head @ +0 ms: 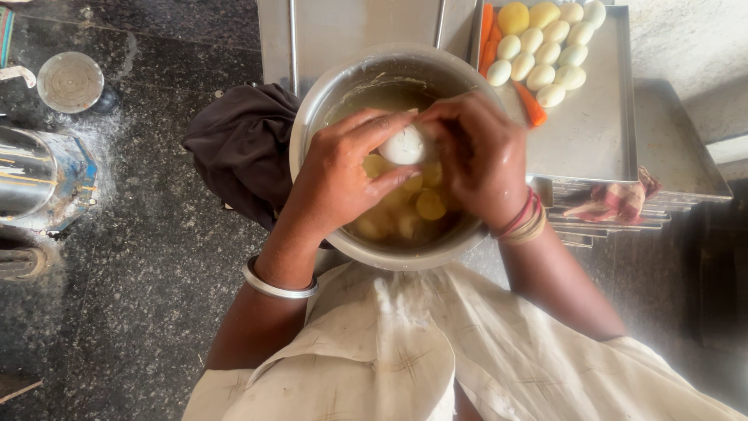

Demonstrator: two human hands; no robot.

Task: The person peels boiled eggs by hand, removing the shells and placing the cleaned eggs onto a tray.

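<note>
Both hands pinch a boiled egg over a steel bowl.
Left hand (pixel 339 175) and right hand (pixel 479 156) grip the white egg (pixel 403 146) between them, above the bowl (pixel 312 109) of potatoes (pixel 430 204).

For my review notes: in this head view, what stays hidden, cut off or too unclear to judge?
- Egg: held over the bowl; the left hand and right hand cover its sides, so how much shell remains is unclear.
- Bowl contents: yellowish pieces, mostly hidden beneath both hands; number unclear.
- Tray: the top edge of the picture cuts off the farthest peeled eggs.
- Metal machine: cut off by the left edge.
</note>
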